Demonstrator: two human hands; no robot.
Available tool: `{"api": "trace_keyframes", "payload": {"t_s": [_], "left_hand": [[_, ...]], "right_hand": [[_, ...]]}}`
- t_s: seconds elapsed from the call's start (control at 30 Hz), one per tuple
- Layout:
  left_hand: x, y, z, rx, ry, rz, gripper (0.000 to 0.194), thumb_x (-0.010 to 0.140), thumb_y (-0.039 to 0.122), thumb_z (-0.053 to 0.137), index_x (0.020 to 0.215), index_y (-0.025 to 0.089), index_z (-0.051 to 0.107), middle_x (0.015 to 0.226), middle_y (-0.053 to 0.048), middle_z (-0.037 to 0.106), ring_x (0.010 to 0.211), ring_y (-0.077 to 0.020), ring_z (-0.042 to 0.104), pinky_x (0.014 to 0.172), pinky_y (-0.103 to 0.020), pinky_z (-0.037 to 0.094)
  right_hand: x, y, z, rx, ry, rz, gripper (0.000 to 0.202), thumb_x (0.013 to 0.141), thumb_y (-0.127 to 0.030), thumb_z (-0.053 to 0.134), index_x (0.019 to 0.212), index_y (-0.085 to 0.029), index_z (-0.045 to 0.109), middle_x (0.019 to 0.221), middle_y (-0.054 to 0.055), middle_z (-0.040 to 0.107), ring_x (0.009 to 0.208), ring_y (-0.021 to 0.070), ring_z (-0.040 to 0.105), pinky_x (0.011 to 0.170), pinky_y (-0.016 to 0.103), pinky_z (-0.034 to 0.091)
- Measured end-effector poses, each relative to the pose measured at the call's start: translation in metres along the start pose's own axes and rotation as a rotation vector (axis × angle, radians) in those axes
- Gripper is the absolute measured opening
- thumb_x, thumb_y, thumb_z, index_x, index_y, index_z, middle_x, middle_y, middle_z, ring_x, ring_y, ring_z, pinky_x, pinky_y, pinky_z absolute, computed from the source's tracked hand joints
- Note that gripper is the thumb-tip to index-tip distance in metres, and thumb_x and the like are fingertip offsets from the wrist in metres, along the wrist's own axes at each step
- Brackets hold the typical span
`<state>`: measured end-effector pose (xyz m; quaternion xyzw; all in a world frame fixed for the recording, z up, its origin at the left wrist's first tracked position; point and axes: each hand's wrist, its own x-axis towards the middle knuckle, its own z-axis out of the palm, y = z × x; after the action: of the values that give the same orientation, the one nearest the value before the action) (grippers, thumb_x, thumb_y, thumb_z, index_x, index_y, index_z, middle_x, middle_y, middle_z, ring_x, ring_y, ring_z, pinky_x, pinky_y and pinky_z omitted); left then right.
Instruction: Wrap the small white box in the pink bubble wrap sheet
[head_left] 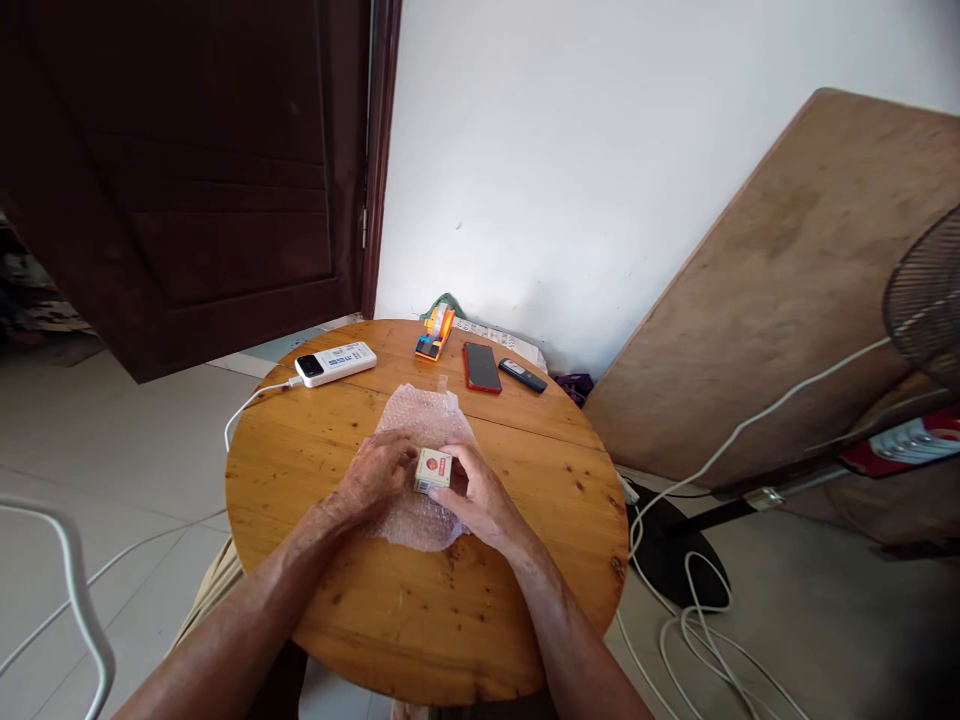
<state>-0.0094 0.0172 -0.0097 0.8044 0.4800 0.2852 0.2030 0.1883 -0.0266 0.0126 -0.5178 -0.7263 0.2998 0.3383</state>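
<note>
A small cream box [433, 468] with a red emblem and a barcode on its side sits on a sheet of bubble wrap [424, 410], near the middle of the round table. My right hand [480, 495] grips the box from the right, fingers along its far edge and thumb at its near side. On the other side, my left hand [377, 472] lies on the wrap, its fingers reaching the box's left edge; the fingertips are partly hidden. A strip of clear tape [448, 395] sticks up at the wrap's far edge.
On the wooden table [435, 610] lie a white power bank [337, 362] with a cable, an orange tape dispenser [436, 330], a red-edged phone [481, 367] and a dark handheld device [523, 375]. A standing fan [926, 300] and loose cables [697, 600] are at the right.
</note>
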Motion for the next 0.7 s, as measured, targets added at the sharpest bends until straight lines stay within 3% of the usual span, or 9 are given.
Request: {"api": "trace_keyframes", "payload": {"t_s": [0.1,0.3,0.7], "left_hand": [[-0.001,-0.0018,0.0021,0.027,0.005,0.025,0.039,0.075,0.004,0.047,0.1,0.019,0.073,0.129,-0.01,0.066,0.124,-0.0247,0.057,0.109,-0.042,0.043],[-0.0008,-0.0027,0.0025,0.048,0.003,0.049,0.037,0.08,0.008,0.047,0.101,0.02,0.074,0.128,-0.01,0.066,0.123,-0.0259,0.058,0.108,-0.045,0.044],[-0.0011,0.0037,-0.0038,0.067,-0.027,0.057,0.04,0.077,0.005,0.049,0.105,0.02,0.074,0.129,-0.011,0.065,0.122,-0.0267,0.058,0.108,-0.045,0.044]], "right_hand": [[-0.0008,-0.0016,0.0001,-0.072,0.021,-0.013,0.048,0.072,-0.015,0.068,0.117,-0.023,0.053,0.12,0.006,0.061,0.109,0.0227,0.059,0.096,0.038,0.045],[-0.0015,-0.0046,0.0013,-0.156,0.041,0.021,0.036,0.072,-0.02,0.07,0.105,-0.022,0.056,0.108,0.004,0.064,0.096,0.021,0.061,0.084,0.034,0.046],[0.0008,-0.0029,-0.0005,-0.109,0.004,0.027,0.041,0.073,-0.016,0.067,0.111,-0.023,0.056,0.109,0.003,0.063,0.097,0.0203,0.06,0.087,0.034,0.045]]}}
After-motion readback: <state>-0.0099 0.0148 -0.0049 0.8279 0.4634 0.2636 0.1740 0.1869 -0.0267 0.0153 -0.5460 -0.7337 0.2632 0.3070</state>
